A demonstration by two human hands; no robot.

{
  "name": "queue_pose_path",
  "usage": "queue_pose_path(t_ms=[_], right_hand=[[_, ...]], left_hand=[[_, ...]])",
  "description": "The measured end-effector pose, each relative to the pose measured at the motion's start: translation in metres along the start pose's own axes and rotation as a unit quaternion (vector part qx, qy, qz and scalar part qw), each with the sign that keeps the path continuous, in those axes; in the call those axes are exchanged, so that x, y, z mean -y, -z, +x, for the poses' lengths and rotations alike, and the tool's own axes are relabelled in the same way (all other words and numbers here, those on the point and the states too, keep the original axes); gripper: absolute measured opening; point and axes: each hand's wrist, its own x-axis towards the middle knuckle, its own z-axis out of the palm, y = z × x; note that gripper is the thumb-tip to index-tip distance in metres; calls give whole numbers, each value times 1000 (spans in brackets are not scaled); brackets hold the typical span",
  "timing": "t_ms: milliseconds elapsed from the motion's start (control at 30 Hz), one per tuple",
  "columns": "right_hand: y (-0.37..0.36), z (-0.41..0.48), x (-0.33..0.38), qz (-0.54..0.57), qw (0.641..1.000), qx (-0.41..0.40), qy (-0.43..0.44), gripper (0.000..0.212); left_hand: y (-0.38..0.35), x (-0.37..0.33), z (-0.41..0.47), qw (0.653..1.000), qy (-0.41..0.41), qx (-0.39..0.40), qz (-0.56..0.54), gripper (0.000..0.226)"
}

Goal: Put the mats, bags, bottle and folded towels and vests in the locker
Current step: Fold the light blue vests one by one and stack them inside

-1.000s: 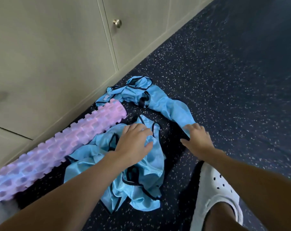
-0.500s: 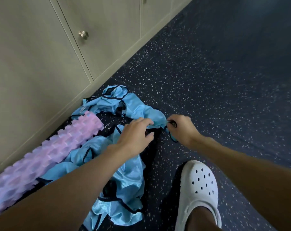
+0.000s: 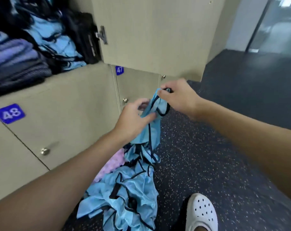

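Both hands (image 3: 133, 119) (image 3: 178, 97) pinch a silky, black-trimmed blue vest (image 3: 155, 130)

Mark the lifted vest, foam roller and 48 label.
Light blue black-trimmed vest (image 3: 155, 132): head view, hanging panel.
Pink knobbly foam roller (image 3: 114, 164): head view, exposed end.
Blue 48 label (image 3: 9, 113): head view, centre.

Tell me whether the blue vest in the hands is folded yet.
Not folded. The vest hangs bunched and twisted between the left hand and right hand, which both pinch it.

Light-blue black-trimmed mesh vest (image 3: 154, 130): lifted, hanging crumpled, lower end trailing into floor heap of same vests (image 3: 129, 194). Pink ridged foam mat (image 3: 111, 165): on floor, partly under heap.
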Motion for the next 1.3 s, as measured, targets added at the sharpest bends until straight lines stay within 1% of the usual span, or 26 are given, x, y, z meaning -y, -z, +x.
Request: queue_pose_path(t_ms=[67, 167, 267, 400, 500, 567, 600, 633, 667, 733, 767, 800, 867, 933, 967, 1000, 1033, 1067, 1100, 1133, 1167, 1233, 1300], right_hand=[[5, -8, 37, 16, 999, -14, 24, 20], [5, -19, 82, 52, 997, -34, 43, 16], [1, -31, 113, 91, 993, -46, 54, 17], [-12, -42, 134, 145, 987, -50, 49, 17], [-29, -49, 132, 235, 972, 6, 26, 18], [-40, -52, 128, 267, 962, 59, 10, 39], [-45, -53, 127, 280, 955, 95, 3, 46], [-50, -54, 127, 293, 947, 135, -8, 48], [-55, -56, 128, 292, 941, 172, -15, 46], [-64, -59, 127, 228, 944, 240, 10, 33], [-69, -58, 125, 188, 945, 264, 28, 28], [-74, -57, 123, 154, 949, 271, 44, 24], [-85, -54, 124, 114, 965, 228, 54, 25], [-92, -50, 128, 105, 978, 165, 69, 31], [-94, -49, 130, 106, 980, 143, 85, 33], [-95, -47, 133, 104, 981, 130, 102, 34], [-97, -46, 135, 101, 980, 123, 117, 35], [-97, -45, 137, 98, 980, 118, 129, 36], [-98, -44, 140, 95, 979, 114, 138, 35], [-98, -44, 141, 94, 979, 109, 143, 34], [-98, -45, 143, 98, 978, 108, 146, 33], [-96, -47, 143, 126, 973, 130, 142, 28], [-93, -51, 138, 128, 970, 173, 113, 13]], left_hand=[[25, -24, -6, 999, -14, -48, -12, 19], [59, -57, -20, 995, -24, -98, -21, 20], [89, -84, -36, 993, -29, -111, -21, 23], [124, -101, -52, 991, 2, -126, -35, 21], [144, -104, -64, 989, 7, -144, -41, 22], [154, -105, -71, 987, 11, -150, -51, 24], [158, -105, -74, 987, 15, -147, -56, 26], [163, -106, -77, 988, 18, -144, -61, 27], [168, -106, -79, 988, 19, -141, -68, 28], [177, -107, -83, 988, 18, -128, -83, 25], [182, -108, -84, 988, 20, -122, -89, 23], [188, -109, -85, 989, 24, -119, -89, 21], [202, -109, -83, 987, 42, -130, -81, 21], [220, -110, -80, 980, 81, -134, -122, 18], [226, -112, -79, 974, 105, -116, -162, 21], [230, -114, -78, 969, 126, -91, -191, 31], [229, -115, -78, 974, 136, -68, -170, 41], [227, -115, -79, 988, 128, -39, -84, 43], [224, -114, -80, 994, 105, -10, 28, 39], [221, -114, -82, 989, 88, 5, 117, 33], [220, -113, -83, 985, 75, 2, 158, 24], [224, -115, -84, 986, 65, -38, 148, 11], [232, -117, -82, 983, 51, -105, 142, 11]])
